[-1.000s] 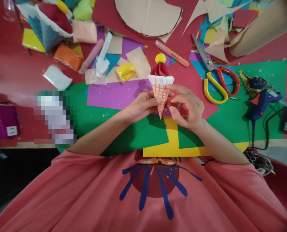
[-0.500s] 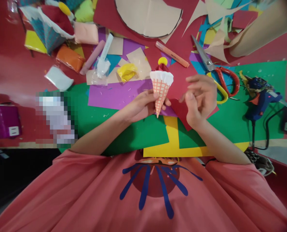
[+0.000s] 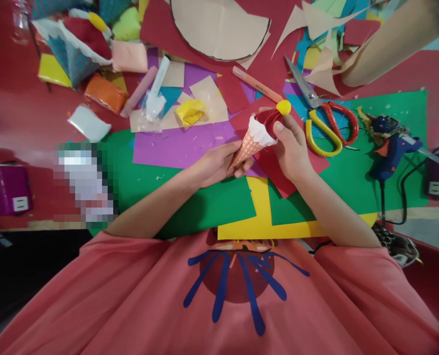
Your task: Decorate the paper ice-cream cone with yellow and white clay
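Observation:
A paper ice cream cone [image 3: 252,139] with an orange grid pattern, a white wavy rim, a red paper roll and a yellow ball on top is held tilted, its top to the upper right. My left hand [image 3: 219,160] is closed around its pointed lower end. At the top, my right hand [image 3: 292,145] grips the red paper part [image 3: 269,120] with thumb and fingers, just below the yellow ball [image 3: 283,107]. Red paper [image 3: 284,182] lies beneath the hands.
Scissors [image 3: 315,101] with red and yellow handles lie right of my right hand. A blue glue gun [image 3: 391,155] stands farther right. An orange marker [image 3: 258,84], a yellow clay packet [image 3: 190,112] and a blue cone [image 3: 69,52] lie beyond. Green paper [image 3: 189,197] covers the near table.
My right hand has come in from the right and closed on the red top. The cone has tipped from upright toward the right, its opening now visible. My left hand keeps its hold.

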`<move>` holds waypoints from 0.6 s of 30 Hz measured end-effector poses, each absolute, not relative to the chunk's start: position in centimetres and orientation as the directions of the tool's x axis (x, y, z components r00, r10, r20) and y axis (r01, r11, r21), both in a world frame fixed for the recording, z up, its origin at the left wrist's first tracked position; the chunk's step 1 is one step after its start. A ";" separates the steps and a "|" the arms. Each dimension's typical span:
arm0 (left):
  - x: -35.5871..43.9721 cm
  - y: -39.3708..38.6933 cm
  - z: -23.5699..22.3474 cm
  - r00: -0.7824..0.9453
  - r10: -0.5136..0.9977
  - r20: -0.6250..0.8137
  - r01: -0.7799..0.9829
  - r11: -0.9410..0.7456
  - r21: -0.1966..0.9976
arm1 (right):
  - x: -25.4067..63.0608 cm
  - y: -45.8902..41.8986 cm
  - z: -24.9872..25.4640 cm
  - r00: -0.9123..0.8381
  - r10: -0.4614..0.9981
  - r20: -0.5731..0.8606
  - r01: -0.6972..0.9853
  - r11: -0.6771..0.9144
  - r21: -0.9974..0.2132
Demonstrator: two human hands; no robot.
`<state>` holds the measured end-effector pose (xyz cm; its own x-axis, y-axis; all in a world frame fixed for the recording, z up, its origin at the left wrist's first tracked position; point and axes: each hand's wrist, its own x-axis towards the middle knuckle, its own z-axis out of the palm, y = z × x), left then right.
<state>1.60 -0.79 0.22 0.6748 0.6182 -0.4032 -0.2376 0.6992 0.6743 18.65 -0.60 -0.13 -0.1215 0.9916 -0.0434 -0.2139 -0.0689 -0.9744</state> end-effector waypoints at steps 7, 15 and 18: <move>1.8 -1.5 -0.6 0.629 0.724 -0.283 -0.188 0.495 0.849 | 18.9 -0.6 -0.4 -0.168 0.982 -0.084 -0.209 -0.118 -0.971; 1.9 -1.8 -0.7 0.696 0.675 -0.244 -0.287 0.573 0.768 | 18.5 -0.8 0.1 -0.360 0.923 -0.137 -0.255 -0.239 -0.937; 1.9 -2.0 -0.9 0.714 0.653 -0.252 -0.238 0.565 0.790 | 18.4 -1.1 0.1 -0.410 0.900 -0.148 -0.254 -0.269 -0.929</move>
<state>1.92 -1.96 -0.87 0.7143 0.6529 -0.2520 -0.2383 0.5654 0.7896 18.39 -1.13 0.11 -0.4100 0.9000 -0.1483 -0.2541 -0.2689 -0.9291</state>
